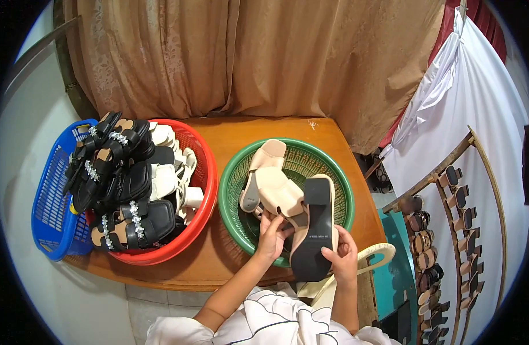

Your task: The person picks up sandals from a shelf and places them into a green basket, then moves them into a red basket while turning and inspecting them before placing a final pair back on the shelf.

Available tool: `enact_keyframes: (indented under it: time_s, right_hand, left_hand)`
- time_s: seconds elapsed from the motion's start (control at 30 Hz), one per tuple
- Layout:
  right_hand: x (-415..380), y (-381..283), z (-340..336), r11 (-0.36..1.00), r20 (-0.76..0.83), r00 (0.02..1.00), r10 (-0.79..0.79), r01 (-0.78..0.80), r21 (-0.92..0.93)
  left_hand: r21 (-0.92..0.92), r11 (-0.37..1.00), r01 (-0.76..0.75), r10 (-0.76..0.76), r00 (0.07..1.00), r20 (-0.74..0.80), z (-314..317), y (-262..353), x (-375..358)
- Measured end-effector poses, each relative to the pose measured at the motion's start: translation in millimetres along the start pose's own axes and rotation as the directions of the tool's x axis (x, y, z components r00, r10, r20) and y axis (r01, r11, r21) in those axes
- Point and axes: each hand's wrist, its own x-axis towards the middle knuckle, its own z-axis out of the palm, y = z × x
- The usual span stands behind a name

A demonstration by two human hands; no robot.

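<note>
- Here, your right hand point(342, 253) has the upturned sandal point(311, 261): the thumb presses flat on its black sole, and the other fingers close round the pale side edge.
- That sandal is above the near right part of the green basket point(345, 198), its blocky heel away from you and its toe towards you; small white print shows on the sole.
- Your left hand point(270, 236) is just beside it, fingers curled in at the near end of the middle sandal point(279, 190); the tips are partly hidden, so you cannot tell how firmly they grip.
- The far sandal point(268, 155), also beige, lies left of the middle one, by the far rim.
- The green basket stands on the desk point(209, 253) in front of you.
- To its left is the red basket point(209, 184), heaped with black sandals point(155, 224) with glittery straps and white shoes point(162, 179).
- The blue basket point(54, 201) sits farther left.
- At your right, a rack point(434, 175) carries rows of footwear.
</note>
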Motion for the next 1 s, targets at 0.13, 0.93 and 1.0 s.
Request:
enact_keyframes:
  time_s: [0.13,0.93,1.0]
  right_hand:
    - [-9,0,-8,0.999,0.011,0.999,-0.048,0.048,-0.023]
    - [39,47,5,0.992,0.172,0.984,-0.038,0.058,-0.109]
    - [39,45,2,0.977,0.111,0.994,0.014,0.01,-0.213]
  left_hand:
    - [0.091,0.994,-0.06,0.068,0.994,-0.083,2,2,0]
    - [-0.117,0.967,0.224,-0.209,0.97,0.127,-1,10,-3]
    - [-0.012,0.97,0.244,-0.241,0.962,0.127,1,8,-3]
